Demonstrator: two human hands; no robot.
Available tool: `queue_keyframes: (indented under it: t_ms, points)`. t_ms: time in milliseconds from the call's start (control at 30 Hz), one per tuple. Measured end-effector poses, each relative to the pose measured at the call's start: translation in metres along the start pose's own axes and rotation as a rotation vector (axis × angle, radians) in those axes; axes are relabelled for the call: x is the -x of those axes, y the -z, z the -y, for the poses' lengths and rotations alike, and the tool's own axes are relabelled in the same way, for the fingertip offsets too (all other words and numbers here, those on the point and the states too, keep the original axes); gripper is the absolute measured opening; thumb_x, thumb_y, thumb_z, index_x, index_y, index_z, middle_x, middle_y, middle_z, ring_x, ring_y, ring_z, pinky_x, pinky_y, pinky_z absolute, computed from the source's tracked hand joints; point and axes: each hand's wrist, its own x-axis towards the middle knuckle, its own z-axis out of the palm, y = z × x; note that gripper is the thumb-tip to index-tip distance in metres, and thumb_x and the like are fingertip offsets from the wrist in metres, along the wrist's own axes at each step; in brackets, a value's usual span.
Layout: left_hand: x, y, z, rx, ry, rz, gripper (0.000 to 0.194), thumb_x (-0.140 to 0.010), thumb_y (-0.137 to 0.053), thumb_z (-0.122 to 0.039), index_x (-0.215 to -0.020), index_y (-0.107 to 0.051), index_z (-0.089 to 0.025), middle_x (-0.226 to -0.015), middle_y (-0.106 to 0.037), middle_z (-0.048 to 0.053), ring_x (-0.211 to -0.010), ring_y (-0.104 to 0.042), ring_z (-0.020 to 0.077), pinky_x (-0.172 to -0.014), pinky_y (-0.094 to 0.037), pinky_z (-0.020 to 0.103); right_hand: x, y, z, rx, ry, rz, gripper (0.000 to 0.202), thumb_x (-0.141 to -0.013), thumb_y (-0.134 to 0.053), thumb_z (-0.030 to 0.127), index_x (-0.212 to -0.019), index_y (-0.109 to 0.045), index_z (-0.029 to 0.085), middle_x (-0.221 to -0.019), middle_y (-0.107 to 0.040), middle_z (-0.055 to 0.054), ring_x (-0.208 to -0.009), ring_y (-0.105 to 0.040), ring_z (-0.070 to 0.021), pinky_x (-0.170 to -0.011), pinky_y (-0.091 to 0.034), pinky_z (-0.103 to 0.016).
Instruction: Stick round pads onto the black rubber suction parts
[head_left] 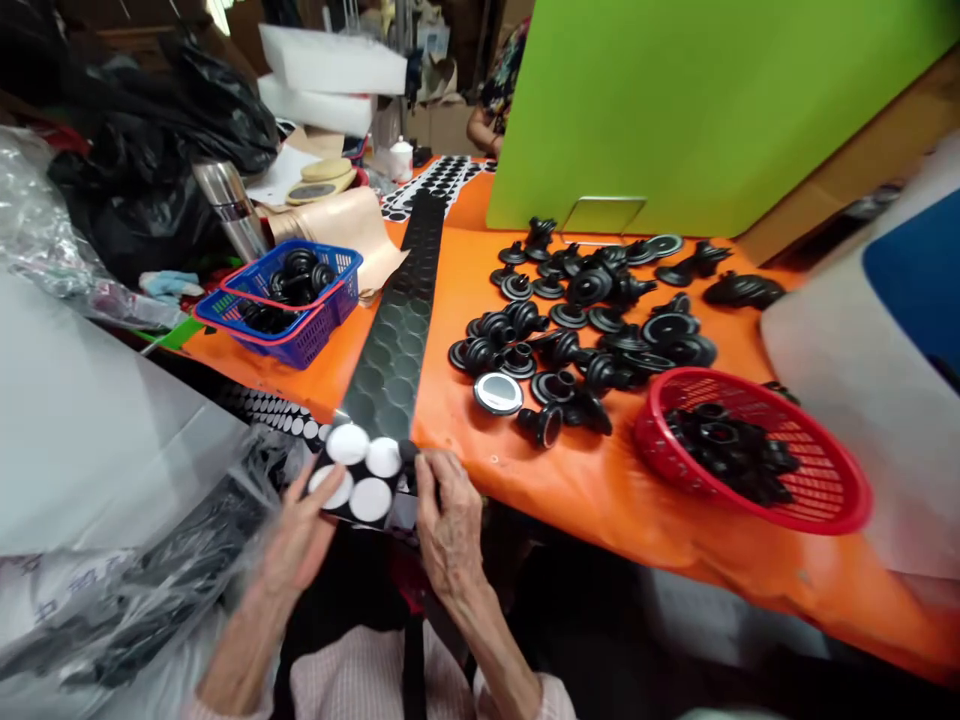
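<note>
A long black strip (391, 340) marked with round cut-outs runs down the table to its front edge. Its near end (358, 476) shows several white circles on black. My left hand (300, 525) grips that end from the left, with a finger lying over one white circle. At the right edge of the same end, the fingers of my right hand (450, 515) are pressed together against a small dark round piece (407, 452). It looks like a black disc, partly hidden by the fingertips.
Many black suction-cup-like parts (592, 290) lie on the orange table cover (465, 430). A red basket (847, 480) and a blue basket (315, 345) hold more. A green board (675, 110) stands behind. At left are a steel flask (229, 205) and plastic bags (180, 150). Another person's arm (481, 130) shows.
</note>
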Motion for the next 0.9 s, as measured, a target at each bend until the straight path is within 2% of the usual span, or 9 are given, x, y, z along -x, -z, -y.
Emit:
queue_keyframes:
  t_ms: [133, 267, 333, 433, 533, 600, 700, 767, 900]
  points:
    - [-0.022, 0.037, -0.053, -0.253, -0.168, -0.142, 0.032, -0.069, -0.075, -0.016, -0.099, -0.064, -0.02, -0.073, -0.07, -0.001, -0.069, -0.066, 0.0162, -0.06, -0.053, 0.024, -0.006, 0.025, -0.012, -0.055, -0.02, -0.045, 0.023, -0.096, -0.042, 0.029, -0.08, -0.058, 0.021, -0.072, -0.061, 0.0, -0.067, -0.061, -0.0152, -0.066, -0.048, -0.028]
    - [-0.001, 0.05, -0.069, -0.542, -0.692, -0.443, 0.039, -0.061, -0.082, -0.023, -0.093, -0.06, -0.025, -0.075, -0.064, -0.005, -0.064, -0.058, 0.0113, -0.052, -0.044, 0.018, 0.008, 0.033, -0.015, -0.056, 0.026, -0.057, 0.018, -0.094, -0.046, 0.025, -0.083, -0.06, 0.022, -0.076, -0.062, -0.001, -0.07, -0.063, -0.0155, -0.067, -0.051, -0.027]
    - [0.018, 0.034, -0.049, -0.573, -0.62, -0.281, 0.029, -0.069, -0.077, -0.036, -0.09, -0.061, -0.023, -0.074, -0.063, -0.002, -0.065, -0.058, 0.0129, -0.057, -0.047, 0.021, 0.018, 0.026, -0.01, -0.074, 0.075, -0.057, 0.016, -0.094, -0.046, 0.021, -0.089, -0.062, 0.023, -0.084, -0.063, -0.003, -0.077, -0.065, -0.0156, -0.07, -0.054, -0.026]
    - [0.035, -0.012, -0.005, -0.503, -0.158, 0.26, 0.033, -0.072, -0.073, -0.044, -0.088, -0.061, -0.018, -0.076, -0.064, 0.002, -0.065, -0.059, 0.0139, -0.059, -0.048, 0.023, 0.028, 0.02, -0.003, -0.073, 0.151, 0.03, 0.019, -0.093, -0.046, 0.02, -0.1, -0.063, 0.024, -0.099, -0.065, -0.006, -0.091, -0.067, -0.0178, -0.08, -0.056, -0.029]
    - [0.033, -0.054, 0.026, -0.334, -0.101, 0.389, 0.032, -0.069, -0.076, -0.038, -0.085, -0.059, -0.017, -0.074, -0.062, 0.0, -0.067, -0.058, 0.0107, -0.061, -0.046, 0.019, 0.027, 0.033, -0.005, -0.092, 0.115, 0.122, 0.029, -0.087, -0.054, 0.021, -0.116, -0.06, 0.024, -0.12, -0.062, -0.009, -0.109, -0.063, -0.0222, -0.091, -0.055, -0.036]
    - [0.03, -0.072, 0.034, -0.291, -0.12, 0.426, 0.033, -0.069, -0.076, -0.037, -0.087, -0.057, -0.017, -0.074, -0.062, -0.001, -0.068, -0.059, 0.0108, -0.062, -0.046, 0.019, 0.021, 0.049, -0.01, -0.164, -0.012, 0.081, 0.037, -0.084, -0.059, 0.025, -0.121, -0.057, 0.023, -0.125, -0.06, -0.01, -0.109, -0.062, -0.023, -0.089, -0.056, -0.037]
    - [0.029, -0.089, 0.03, -0.484, -0.187, 0.598, 0.034, -0.076, -0.067, -0.042, -0.099, -0.057, -0.02, -0.076, -0.063, 0.0, -0.063, -0.061, 0.0131, -0.059, -0.046, 0.023, 0.007, 0.067, -0.017, -0.334, -0.265, -0.068, 0.025, -0.086, -0.058, 0.036, -0.103, -0.062, 0.019, -0.099, -0.069, -0.008, -0.086, -0.067, -0.0202, -0.073, -0.057, -0.032]
    - [0.028, -0.105, 0.022, -0.815, -0.381, 0.612, 0.033, -0.08, -0.062, -0.044, -0.104, -0.061, -0.022, -0.086, -0.065, 0.004, -0.067, -0.062, 0.016, -0.064, -0.048, 0.028, -0.001, 0.073, -0.021, -0.412, -0.365, -0.17, 0.024, -0.084, -0.058, 0.042, -0.086, -0.062, 0.019, -0.08, -0.068, -0.003, -0.073, -0.065, -0.0177, -0.067, -0.055, -0.03]
    - [0.013, -0.159, 0.008, -1.334, -0.795, 0.215, 0.03, -0.088, -0.05, -0.045, -0.099, -0.065, -0.022, -0.107, -0.063, 0.012, -0.098, -0.062, 0.0287, -0.088, -0.044, 0.042, -0.009, 0.081, -0.027, -0.425, -0.407, -0.34, 0.029, -0.079, -0.062, 0.048, -0.08, -0.06, 0.019, -0.074, -0.063, 0.0, -0.071, -0.058, -0.0155, -0.068, -0.049, -0.028]
